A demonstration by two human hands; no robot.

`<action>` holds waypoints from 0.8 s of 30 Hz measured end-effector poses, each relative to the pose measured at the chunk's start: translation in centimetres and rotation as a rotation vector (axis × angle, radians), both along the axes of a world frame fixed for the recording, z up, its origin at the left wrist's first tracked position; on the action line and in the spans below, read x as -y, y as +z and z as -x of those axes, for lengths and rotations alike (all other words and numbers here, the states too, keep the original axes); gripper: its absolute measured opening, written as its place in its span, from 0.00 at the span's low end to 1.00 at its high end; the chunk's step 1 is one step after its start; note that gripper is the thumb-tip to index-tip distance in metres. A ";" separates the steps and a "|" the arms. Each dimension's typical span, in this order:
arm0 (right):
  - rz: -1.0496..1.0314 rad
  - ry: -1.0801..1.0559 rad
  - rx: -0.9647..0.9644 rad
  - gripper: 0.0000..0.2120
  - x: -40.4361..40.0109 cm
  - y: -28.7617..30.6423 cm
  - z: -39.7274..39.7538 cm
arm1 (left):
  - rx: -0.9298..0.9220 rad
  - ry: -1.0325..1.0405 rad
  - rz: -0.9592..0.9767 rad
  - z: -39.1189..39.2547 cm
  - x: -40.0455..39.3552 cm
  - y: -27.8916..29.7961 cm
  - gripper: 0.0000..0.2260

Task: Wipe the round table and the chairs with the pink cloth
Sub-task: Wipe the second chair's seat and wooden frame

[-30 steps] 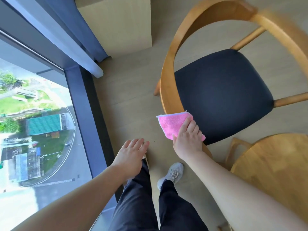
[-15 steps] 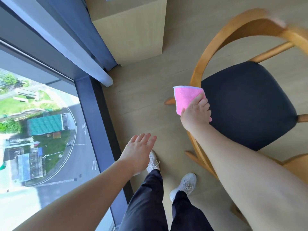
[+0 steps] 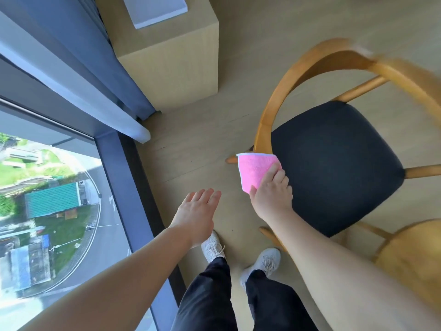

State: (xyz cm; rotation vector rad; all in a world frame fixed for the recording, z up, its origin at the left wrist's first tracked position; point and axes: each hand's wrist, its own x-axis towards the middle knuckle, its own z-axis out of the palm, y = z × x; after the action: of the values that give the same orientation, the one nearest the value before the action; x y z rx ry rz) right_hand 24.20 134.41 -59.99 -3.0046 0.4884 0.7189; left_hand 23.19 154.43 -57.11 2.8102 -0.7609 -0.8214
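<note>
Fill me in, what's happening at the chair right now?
A person stands by the window wiping the wooden chair. The right hand holds the folded pink cloth against the chair's curved armrest, beside the dark seat cushion. The left hand hangs open in the air, holding nothing. The edge of the round table shows at lower right, with no hand on it.

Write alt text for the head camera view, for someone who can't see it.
Seen from above, a person's right hand presses a folded pink cloth against the curved wooden armrest of a chair with a dark seat. The left hand hovers open over the floor beside a large window.
</note>
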 end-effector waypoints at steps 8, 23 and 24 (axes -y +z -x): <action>-0.059 0.034 -0.047 0.47 0.9 0.1 1.2 | 0.056 0.113 -0.009 -1.7 3.8 1.0 0.30; -0.073 -0.305 -0.003 0.46 0.5 -0.7 -18.1 | 0.062 -0.045 -0.015 -19.0 0.1 -0.1 0.29; -0.075 -0.352 0.006 0.45 0.5 -0.6 -19.1 | 0.064 -0.066 -0.016 -20.3 -0.2 0.1 0.29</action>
State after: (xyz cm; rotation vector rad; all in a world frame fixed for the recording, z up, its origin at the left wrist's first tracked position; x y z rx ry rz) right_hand 43.32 133.90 -60.56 -2.7403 0.9352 0.6798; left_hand 43.53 154.59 -57.06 2.8523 -0.8651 -0.7534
